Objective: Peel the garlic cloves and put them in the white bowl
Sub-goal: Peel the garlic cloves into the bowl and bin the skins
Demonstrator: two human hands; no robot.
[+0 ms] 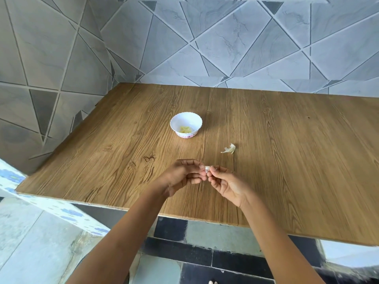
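White bowl (pixel 186 124), pink base band; brown woodgrain table (pixel 287 160); grey marbled triangle-pattern wall tiles (pixel 225 37).

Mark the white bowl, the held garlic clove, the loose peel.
white bowl (pixel 184 119): head view, bare inner wall.
garlic clove (pixel 207 168): head view, exposed white part.
loose peel (pixel 229 149): head view, its middle.

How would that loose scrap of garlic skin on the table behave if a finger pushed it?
The garlic skin looks thin, curled and papery, so probably very light and floppy; a push would likely skid or flip it rather than roll it. It lies loose on the wooden table, apart from the white bowl, so nothing seems to hold it down.
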